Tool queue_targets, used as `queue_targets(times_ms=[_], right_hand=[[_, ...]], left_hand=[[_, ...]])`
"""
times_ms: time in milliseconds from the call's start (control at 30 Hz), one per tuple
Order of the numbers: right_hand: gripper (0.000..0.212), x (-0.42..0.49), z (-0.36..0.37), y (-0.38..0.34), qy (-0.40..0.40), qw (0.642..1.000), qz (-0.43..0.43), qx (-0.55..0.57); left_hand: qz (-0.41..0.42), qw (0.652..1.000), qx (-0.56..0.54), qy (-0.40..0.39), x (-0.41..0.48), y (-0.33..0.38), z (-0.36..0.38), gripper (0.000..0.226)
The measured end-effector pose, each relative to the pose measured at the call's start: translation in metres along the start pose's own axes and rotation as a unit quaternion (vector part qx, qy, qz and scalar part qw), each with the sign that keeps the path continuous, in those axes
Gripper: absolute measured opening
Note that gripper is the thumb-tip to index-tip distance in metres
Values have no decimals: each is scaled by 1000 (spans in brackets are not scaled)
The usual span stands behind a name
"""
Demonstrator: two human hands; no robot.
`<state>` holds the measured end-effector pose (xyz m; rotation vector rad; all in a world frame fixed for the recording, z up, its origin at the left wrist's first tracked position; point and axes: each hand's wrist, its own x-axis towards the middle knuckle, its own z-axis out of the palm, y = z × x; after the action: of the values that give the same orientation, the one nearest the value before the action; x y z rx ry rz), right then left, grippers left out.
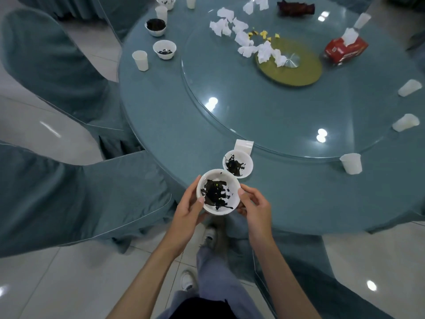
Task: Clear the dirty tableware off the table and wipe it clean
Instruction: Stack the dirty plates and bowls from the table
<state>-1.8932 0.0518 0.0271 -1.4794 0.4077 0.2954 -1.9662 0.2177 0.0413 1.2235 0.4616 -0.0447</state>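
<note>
I hold a white bowl (218, 192) smeared with dark residue just off the near edge of the round table (184, 139). My left hand (187, 212) grips its left rim with the thumb on top. My right hand (253, 206) grips its right rim. A second dirty white bowl (238, 163) sits on the table just beyond it, beside a white cup (244, 146). Two more dirty bowls (164, 49) (156, 26) stand at the far left edge. Crumpled white tissues (246, 40) lie on the glass turntable (253, 100).
White paper cups stand around the rim (140, 60) (351, 163) (406, 122) (409, 87) (161, 13). A red tissue box (345, 50) sits at the far right, a dark red packet (295, 7) at the back. Covered chairs (53, 61) (80, 192) flank the left side. Tiled floor lies below.
</note>
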Motion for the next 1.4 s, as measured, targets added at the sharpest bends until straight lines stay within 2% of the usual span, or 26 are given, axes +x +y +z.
queue_targets(times_ms=[167,300,433,500,600,700,867,1000,1233,1400], right_hand=[[14,54,20,-13,11,999,38,33],[14,107,23,-22,8,998,55,-8],[6,160,4,-6,87,979,-4,-185],[12,178,-4,4,109,958,-13,-263],[25,190,-5,14,92,944,24,-315],[16,192,1,23,87,938,45,-333],[11,178,18,36,125,932,37,-337],[8,154,45,39,137,937,19,-320],[9,91,125,12,194,969,1,-153],[8,49,173,-2,174,980,-24,-95]], left_hand=[[4,1000,-10,25,55,20,8,44],[-13,998,-14,61,91,33,6,43],[-27,996,-3,89,114,42,-5,40],[-30,995,-4,100,122,44,-13,41],[-39,992,-3,116,131,47,-26,43],[-50,992,-11,117,141,53,-39,45],[-55,992,-31,110,157,62,-66,45],[-62,995,-39,72,163,72,-97,46],[-71,997,-13,5,162,88,-158,48],[-58,997,-12,-45,145,96,-185,46]])
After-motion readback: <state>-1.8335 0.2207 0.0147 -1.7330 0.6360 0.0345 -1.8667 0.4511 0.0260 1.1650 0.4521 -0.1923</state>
